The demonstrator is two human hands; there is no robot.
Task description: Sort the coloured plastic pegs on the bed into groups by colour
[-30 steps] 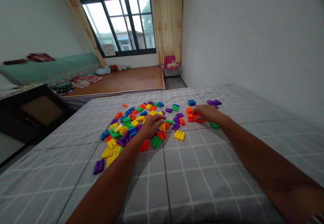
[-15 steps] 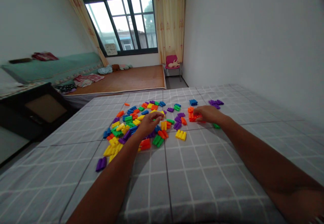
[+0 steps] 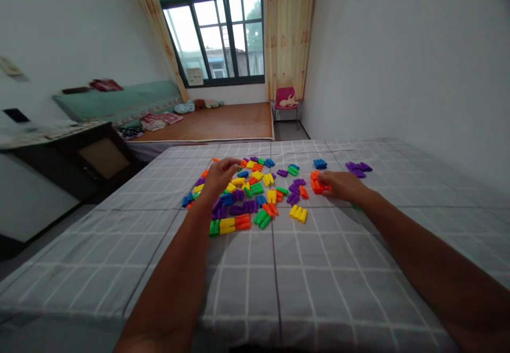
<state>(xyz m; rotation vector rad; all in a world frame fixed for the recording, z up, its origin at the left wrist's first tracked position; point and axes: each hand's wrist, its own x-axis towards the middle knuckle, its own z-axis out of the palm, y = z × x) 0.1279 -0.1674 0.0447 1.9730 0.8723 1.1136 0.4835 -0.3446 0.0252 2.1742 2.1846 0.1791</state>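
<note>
My left hand (image 3: 221, 174) hovers over the back left of a spread of coloured plastic pieces, fingers curled together; anything between the fingertips is too small to make out. My right hand (image 3: 341, 184) is closed on orange pieces (image 3: 317, 182) at the right of the spread. Yellow pieces (image 3: 298, 213) lie nearer to me, beside green pieces (image 3: 262, 219). A row of green, yellow and orange pieces (image 3: 228, 225) is right of my left forearm. Blue pieces (image 3: 320, 164) lie behind my right hand, and purple pieces (image 3: 358, 169) to its right.
A grey checked cloth (image 3: 319, 268) covers the surface. Beyond it stand a low bed (image 3: 223, 122) and a pink chair (image 3: 286, 98) below a window. A dark cabinet (image 3: 99, 156) is at the left, a white wall (image 3: 406, 55) at the right.
My left hand has moved back and left relative to the pieces. My right hand stays at the orange pieces. The whole view has shifted towards the left.
</note>
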